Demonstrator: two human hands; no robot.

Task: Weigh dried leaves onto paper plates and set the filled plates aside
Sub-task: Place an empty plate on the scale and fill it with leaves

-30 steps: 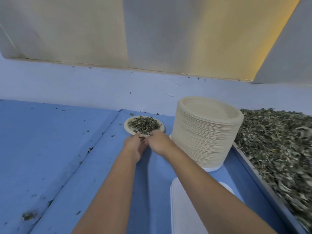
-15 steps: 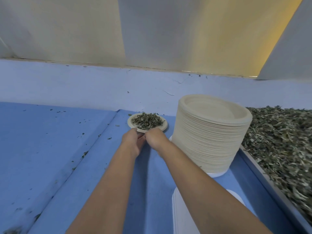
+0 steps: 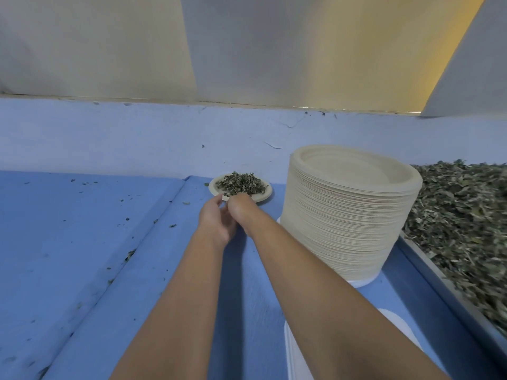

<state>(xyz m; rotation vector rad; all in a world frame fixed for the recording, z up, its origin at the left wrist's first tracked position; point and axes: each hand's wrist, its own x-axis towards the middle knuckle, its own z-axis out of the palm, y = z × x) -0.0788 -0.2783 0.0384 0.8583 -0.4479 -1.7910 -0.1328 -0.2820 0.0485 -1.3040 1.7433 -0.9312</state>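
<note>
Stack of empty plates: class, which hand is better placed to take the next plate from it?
Right, probably. The right hand lies nearer the stack of empty plates, which stands on that side; the left hand would have to cross the right forearm.

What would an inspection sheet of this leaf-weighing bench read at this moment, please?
Surface: blue table cover, creased lengthwise.
Job's things: filled plate at the far edge, heaped with dried leaves; tall plate stack to its right on a white base; loose leaf pile at far right.
Clutter: leaf crumbs strewn on the cover; white object at the near edge.
Grippers: left hand and right hand at the filled plate's near rim; grip hidden.
Cables: nothing seen.
Surroundings: pale blue wall, pale sheeting above.
</note>
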